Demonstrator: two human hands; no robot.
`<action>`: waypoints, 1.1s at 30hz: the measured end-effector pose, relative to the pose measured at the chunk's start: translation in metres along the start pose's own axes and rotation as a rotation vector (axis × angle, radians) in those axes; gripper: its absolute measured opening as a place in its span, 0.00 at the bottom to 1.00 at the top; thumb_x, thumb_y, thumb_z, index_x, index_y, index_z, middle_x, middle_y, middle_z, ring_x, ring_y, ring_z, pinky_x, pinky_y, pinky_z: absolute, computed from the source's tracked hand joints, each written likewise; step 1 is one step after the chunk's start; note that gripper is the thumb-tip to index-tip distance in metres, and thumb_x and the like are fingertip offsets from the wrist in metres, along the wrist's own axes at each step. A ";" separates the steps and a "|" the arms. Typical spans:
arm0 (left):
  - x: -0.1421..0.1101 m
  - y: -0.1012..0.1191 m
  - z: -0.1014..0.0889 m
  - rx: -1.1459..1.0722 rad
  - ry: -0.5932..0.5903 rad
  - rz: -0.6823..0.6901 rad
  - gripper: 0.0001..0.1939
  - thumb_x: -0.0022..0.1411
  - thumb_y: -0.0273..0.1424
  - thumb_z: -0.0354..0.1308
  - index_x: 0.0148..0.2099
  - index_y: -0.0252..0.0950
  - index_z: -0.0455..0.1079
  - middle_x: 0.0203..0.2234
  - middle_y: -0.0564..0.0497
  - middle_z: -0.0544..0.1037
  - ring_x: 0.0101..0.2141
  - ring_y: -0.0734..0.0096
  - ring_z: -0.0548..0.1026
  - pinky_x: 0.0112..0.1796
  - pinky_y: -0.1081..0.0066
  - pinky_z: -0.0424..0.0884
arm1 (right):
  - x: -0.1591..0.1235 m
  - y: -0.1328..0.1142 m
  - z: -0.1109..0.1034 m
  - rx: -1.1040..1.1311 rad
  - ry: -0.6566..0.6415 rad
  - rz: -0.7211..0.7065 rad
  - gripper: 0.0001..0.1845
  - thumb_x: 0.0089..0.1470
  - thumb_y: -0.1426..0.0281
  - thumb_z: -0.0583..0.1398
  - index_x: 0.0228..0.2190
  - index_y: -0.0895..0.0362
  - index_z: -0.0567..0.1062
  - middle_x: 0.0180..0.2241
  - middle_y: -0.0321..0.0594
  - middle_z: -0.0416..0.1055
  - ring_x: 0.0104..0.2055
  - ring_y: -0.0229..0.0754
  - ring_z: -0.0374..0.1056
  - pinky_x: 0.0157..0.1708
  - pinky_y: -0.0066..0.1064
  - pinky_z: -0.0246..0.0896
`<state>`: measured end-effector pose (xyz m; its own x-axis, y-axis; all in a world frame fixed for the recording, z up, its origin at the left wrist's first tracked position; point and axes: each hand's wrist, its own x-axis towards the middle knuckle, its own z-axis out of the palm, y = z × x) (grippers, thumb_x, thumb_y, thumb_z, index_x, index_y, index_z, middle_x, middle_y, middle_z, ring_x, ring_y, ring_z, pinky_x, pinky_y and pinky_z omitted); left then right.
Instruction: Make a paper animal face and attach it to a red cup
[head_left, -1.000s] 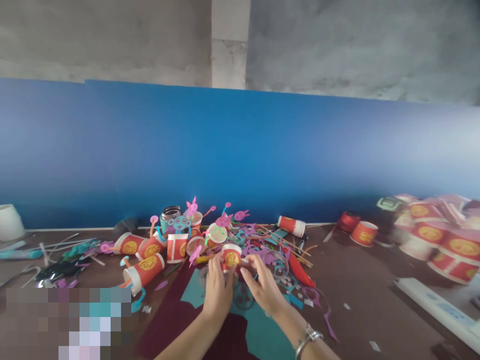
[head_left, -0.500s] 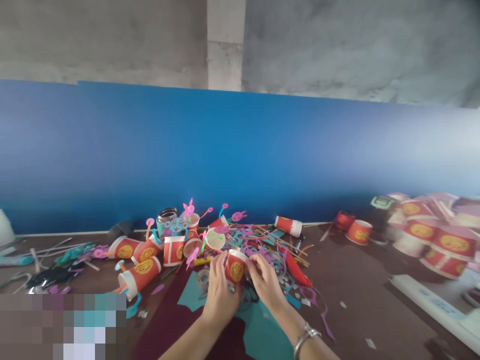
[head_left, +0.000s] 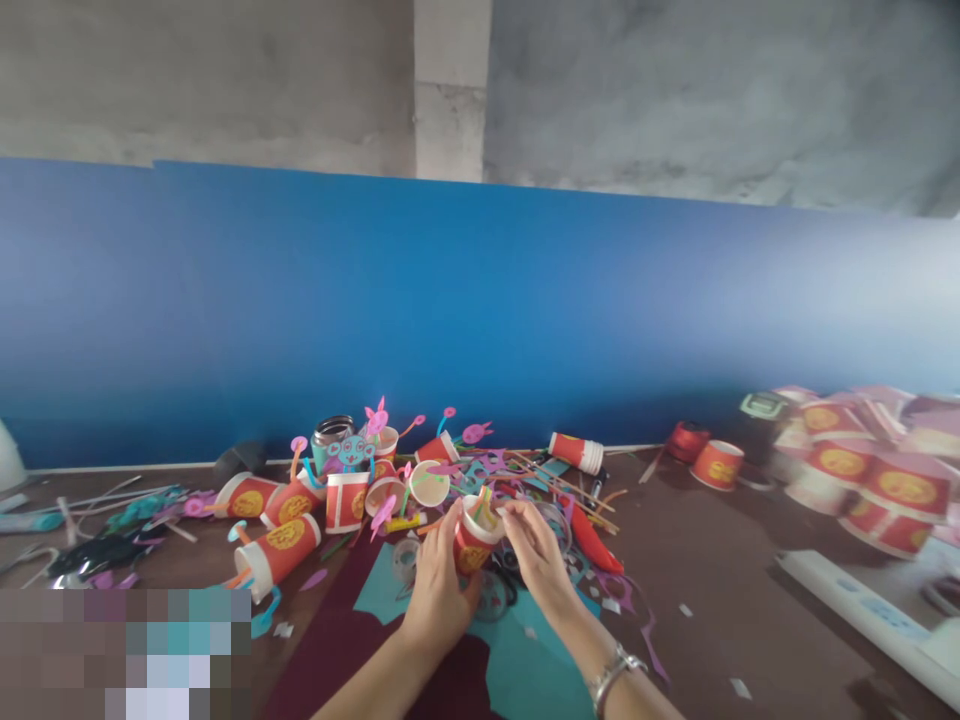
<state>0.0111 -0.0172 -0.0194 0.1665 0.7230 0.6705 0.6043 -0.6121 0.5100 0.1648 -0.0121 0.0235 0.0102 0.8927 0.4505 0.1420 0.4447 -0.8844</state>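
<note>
A: While the left hand [head_left: 437, 580] curls round it, how does the red paper cup [head_left: 471, 555] sit?

B: It leans in the left grip, closed on its left side, with the white-rimmed mouth tipped so the inside shows. Narrow coloured strips [head_left: 484, 508] stand in the mouth.

A: And the right hand [head_left: 543, 560]?

B: Its thumb and fingertips are close together at the right of the cup's rim. I cannot tell whether they pinch the rim, a strip or nothing. A silver bracelet [head_left: 616, 676] circles that wrist.

A: What lies around them?

B: Teal paper [head_left: 536, 665] is on the brown bench [head_left: 720, 600], below both grips. Just left of the left grip is a tape roll [head_left: 406, 560]; farther left, a fallen cup [head_left: 289, 548]. Well right of the right grip lies a white power strip [head_left: 847, 600].
</note>
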 end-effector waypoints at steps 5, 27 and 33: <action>0.001 0.001 -0.002 0.000 -0.002 -0.013 0.39 0.49 0.21 0.53 0.63 0.35 0.44 0.57 0.39 0.62 0.56 0.55 0.61 0.52 0.54 0.60 | 0.005 0.004 -0.008 -0.131 0.103 -0.062 0.14 0.55 0.59 0.55 0.31 0.57 0.71 0.33 0.43 0.70 0.35 0.42 0.67 0.33 0.29 0.64; 0.017 0.035 -0.028 0.069 0.270 -0.035 0.33 0.58 0.31 0.53 0.63 0.38 0.46 0.62 0.38 0.47 0.62 0.48 0.46 0.55 0.47 0.52 | 0.005 -0.006 -0.012 -0.274 0.140 -0.101 0.11 0.53 0.63 0.57 0.26 0.56 0.72 0.26 0.40 0.72 0.29 0.41 0.67 0.31 0.30 0.64; 0.052 0.046 -0.037 0.036 0.002 0.027 0.15 0.59 0.28 0.51 0.48 0.40 0.67 0.41 0.47 0.76 0.44 0.59 0.71 0.47 0.56 0.64 | 0.003 -0.018 -0.009 -0.286 0.074 -0.158 0.09 0.54 0.65 0.56 0.28 0.57 0.72 0.27 0.40 0.73 0.31 0.42 0.68 0.32 0.29 0.64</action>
<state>0.0187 -0.0199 0.0595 0.1816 0.7053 0.6853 0.6274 -0.6197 0.4715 0.1714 -0.0176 0.0418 0.0364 0.8020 0.5963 0.4196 0.5293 -0.7374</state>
